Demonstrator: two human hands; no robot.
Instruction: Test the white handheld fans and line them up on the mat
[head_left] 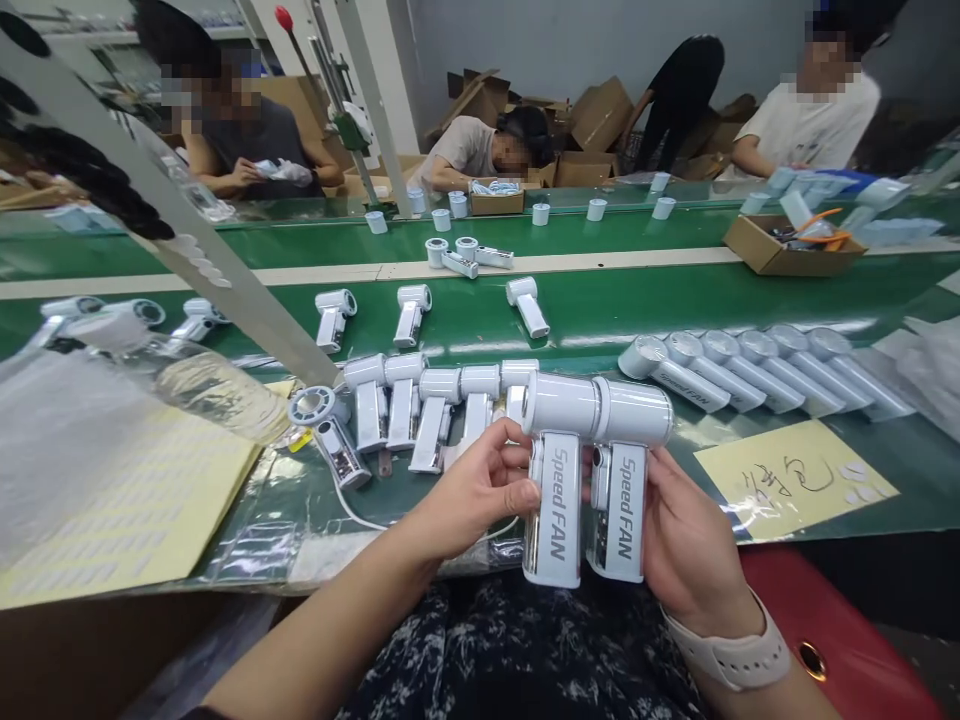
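Two white handheld fans hang side by side in front of me, their round heads touching and "Speed FAN" printed down each handle. My left hand is closed on the left handheld fan, thumb against its handle edge. Around the outer side of the right handheld fan my right hand is closed, its fingers mostly hidden behind the handle. Just behind the left hand stands a row of several white fans. A single fan with its ringed opening showing lies left of that row, a white cable beside it.
Wrapped fans lie in a row at right, behind a yellow handwritten sheet. A plastic bottle lies at left on yellow label sheets. A slanted white post crosses the left side. Beyond the green conveyor people work.
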